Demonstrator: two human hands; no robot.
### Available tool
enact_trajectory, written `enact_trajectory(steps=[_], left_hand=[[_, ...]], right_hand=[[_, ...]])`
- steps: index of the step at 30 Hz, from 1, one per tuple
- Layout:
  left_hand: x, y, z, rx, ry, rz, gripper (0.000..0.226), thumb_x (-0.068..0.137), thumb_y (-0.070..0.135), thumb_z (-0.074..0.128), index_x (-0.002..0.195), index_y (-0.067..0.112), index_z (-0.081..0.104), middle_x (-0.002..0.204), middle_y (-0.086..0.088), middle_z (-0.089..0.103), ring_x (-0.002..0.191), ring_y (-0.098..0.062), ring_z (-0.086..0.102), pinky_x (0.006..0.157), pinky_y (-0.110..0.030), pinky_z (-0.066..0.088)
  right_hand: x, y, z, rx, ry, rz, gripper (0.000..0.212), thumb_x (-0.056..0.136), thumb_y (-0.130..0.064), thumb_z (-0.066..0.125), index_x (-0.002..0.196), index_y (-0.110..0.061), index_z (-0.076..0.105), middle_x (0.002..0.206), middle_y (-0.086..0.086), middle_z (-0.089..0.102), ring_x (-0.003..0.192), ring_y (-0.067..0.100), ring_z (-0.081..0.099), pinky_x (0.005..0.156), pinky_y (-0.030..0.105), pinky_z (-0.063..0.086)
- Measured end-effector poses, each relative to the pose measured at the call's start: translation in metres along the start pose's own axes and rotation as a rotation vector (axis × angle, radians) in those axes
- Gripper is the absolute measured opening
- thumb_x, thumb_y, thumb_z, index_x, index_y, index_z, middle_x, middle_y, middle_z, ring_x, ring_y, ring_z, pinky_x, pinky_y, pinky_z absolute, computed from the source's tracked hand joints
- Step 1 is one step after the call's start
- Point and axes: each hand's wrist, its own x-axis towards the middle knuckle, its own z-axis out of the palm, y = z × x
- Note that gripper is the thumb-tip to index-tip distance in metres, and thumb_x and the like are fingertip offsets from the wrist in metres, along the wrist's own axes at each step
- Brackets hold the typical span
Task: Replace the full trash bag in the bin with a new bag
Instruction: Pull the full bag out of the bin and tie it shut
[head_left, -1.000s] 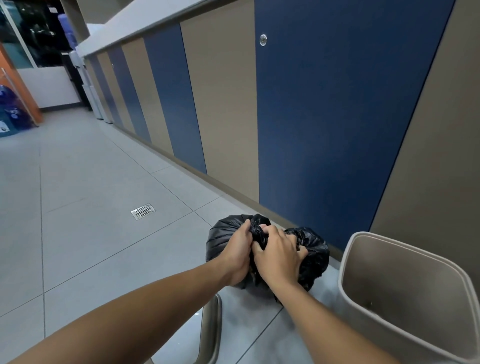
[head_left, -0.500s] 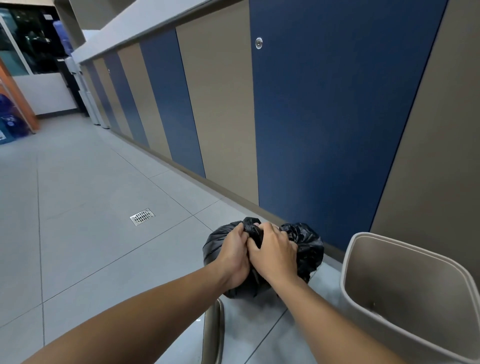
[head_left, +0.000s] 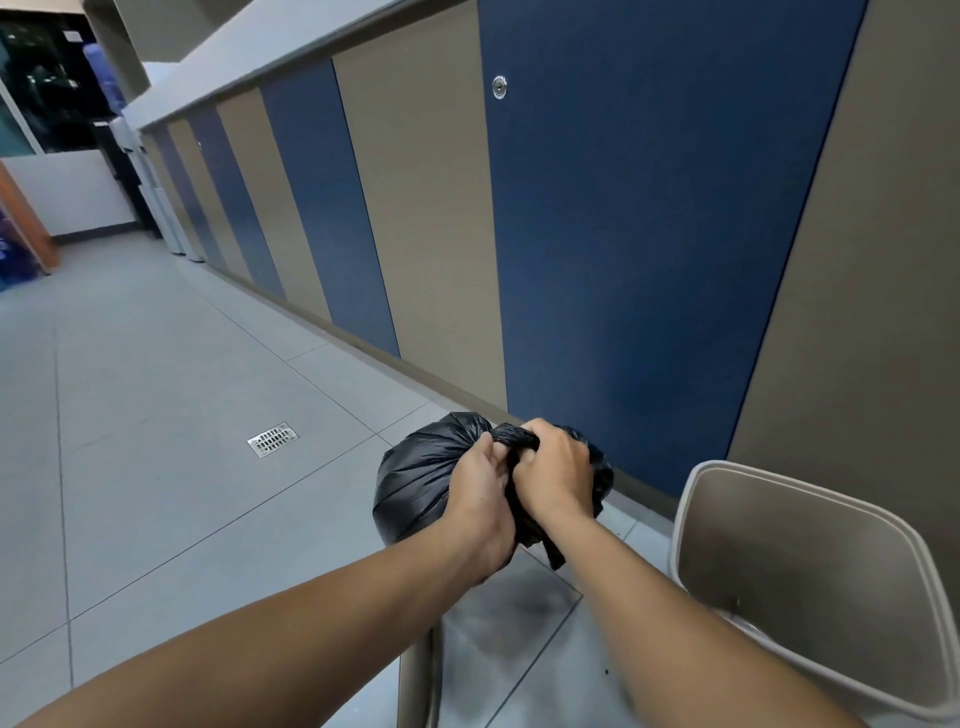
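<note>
The trash bag (head_left: 415, 478) is glossy black. The bin (head_left: 810, 587) on the right is plain beige-grey. The wall panels (head_left: 623, 234) alternate dark blue and tan in vertical bands. The floor (head_left: 156, 415) is pale grey tile with thin dark grout lines, and the drain grate (head_left: 272, 439) is silver.

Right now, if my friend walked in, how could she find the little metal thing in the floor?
Start at the long wall of blue and tan panels and look down to the grey tiled floor. Left of the black trash bag sits the floor drain, the only small silvery slotted square among plain tiles.
</note>
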Motion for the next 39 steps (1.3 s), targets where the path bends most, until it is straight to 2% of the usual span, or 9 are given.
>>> enact_trajectory(steps=[5, 8, 12, 16, 21, 27, 32, 36, 39], left_hand=[[-0.008, 0.005, 0.013, 0.064, -0.044, 0.023, 0.045, 0.111, 0.03, 0.034, 0.078, 0.013, 0.06, 0.06, 0.003, 0.07, 0.047, -0.006, 0.067, 0.038, -0.015, 0.046], [-0.008, 0.008, 0.013, 0.106, -0.032, 0.008, 0.044, 0.11, 0.033, 0.036, 0.084, 0.014, 0.065, 0.073, 0.004, 0.071, 0.059, -0.004, 0.067, 0.051, -0.018, 0.049], [0.005, 0.007, 0.005, 0.2, 0.024, 0.052, 0.045, 0.11, 0.032, 0.034, 0.111, 0.007, 0.073, 0.098, 0.003, 0.07, 0.089, -0.004, 0.059, 0.087, -0.028, 0.037], [0.01, 0.006, -0.005, 0.246, 0.005, -0.001, 0.051, 0.11, 0.03, 0.03, 0.115, 0.011, 0.077, 0.105, 0.0, 0.07, 0.103, -0.01, 0.061, 0.1, -0.033, 0.035], [0.014, 0.009, -0.018, 0.324, -0.064, -0.009, 0.027, 0.103, 0.029, 0.052, 0.084, 0.018, 0.067, 0.08, 0.001, 0.066, 0.077, -0.015, 0.059, 0.077, -0.031, 0.045], [0.028, 0.014, -0.029, 0.4, -0.078, 0.098, 0.015, 0.093, 0.03, 0.068, 0.099, 0.018, 0.065, 0.086, -0.002, 0.071, 0.078, -0.019, 0.063, 0.064, -0.03, 0.046], [0.04, 0.017, -0.041, 0.544, -0.082, 0.171, 0.053, 0.089, 0.034, 0.077, 0.061, 0.028, 0.032, 0.055, 0.01, 0.039, 0.048, -0.007, 0.042, 0.043, -0.021, 0.035], [0.046, 0.016, -0.053, 0.63, -0.18, 0.199, 0.042, 0.083, 0.022, 0.078, 0.069, 0.027, 0.04, 0.065, 0.003, 0.049, 0.062, -0.012, 0.05, 0.059, -0.027, 0.043], [0.038, 0.021, -0.053, 0.692, -0.352, 0.234, 0.003, 0.082, 0.016, 0.064, 0.081, 0.015, 0.062, 0.08, -0.007, 0.063, 0.074, -0.017, 0.062, 0.065, -0.027, 0.05]], right_hand=[[0.006, 0.005, -0.003, -0.094, 0.075, 0.016, 0.036, 0.091, -0.001, 0.049, 0.109, -0.029, 0.061, 0.134, -0.006, 0.056, 0.127, 0.03, 0.037, 0.11, 0.067, 0.024], [0.01, 0.007, -0.007, -0.184, 0.067, 0.007, 0.048, 0.089, 0.0, 0.057, 0.124, -0.032, 0.061, 0.16, -0.003, 0.027, 0.145, 0.032, 0.017, 0.111, 0.076, 0.011], [0.014, 0.013, -0.01, -0.304, 0.046, -0.012, 0.052, 0.092, -0.008, 0.062, 0.133, -0.04, 0.056, 0.158, -0.002, 0.027, 0.146, 0.033, 0.017, 0.109, 0.081, 0.008], [0.013, 0.024, -0.011, -0.418, 0.06, -0.028, 0.042, 0.097, -0.02, 0.059, 0.133, -0.04, 0.054, 0.149, -0.004, 0.044, 0.14, 0.032, 0.031, 0.112, 0.077, 0.012], [0.001, 0.037, 0.002, -0.565, 0.121, -0.182, 0.036, 0.099, -0.029, 0.057, 0.133, -0.036, 0.053, 0.137, -0.002, 0.055, 0.133, 0.031, 0.042, 0.115, 0.069, 0.018], [0.002, 0.035, 0.007, -0.601, 0.178, -0.258, 0.032, 0.099, -0.033, 0.057, 0.13, -0.029, 0.051, 0.126, 0.001, 0.058, 0.122, 0.032, 0.048, 0.111, 0.07, 0.024], [0.0, 0.024, 0.007, -0.556, 0.189, -0.272, 0.038, 0.094, -0.03, 0.064, 0.129, -0.029, 0.049, 0.124, 0.002, 0.054, 0.123, 0.031, 0.047, 0.113, 0.067, 0.026], [-0.016, 0.036, 0.012, -0.487, 0.189, -0.646, 0.068, 0.08, -0.005, 0.066, 0.143, -0.022, 0.048, 0.141, 0.01, 0.049, 0.139, 0.035, 0.041, 0.121, 0.06, 0.023], [-0.028, 0.047, 0.018, -0.391, -0.027, -0.875, 0.08, 0.082, -0.017, 0.064, 0.156, -0.016, 0.036, 0.16, 0.007, 0.036, 0.155, 0.026, 0.023, 0.127, 0.048, 0.016]])
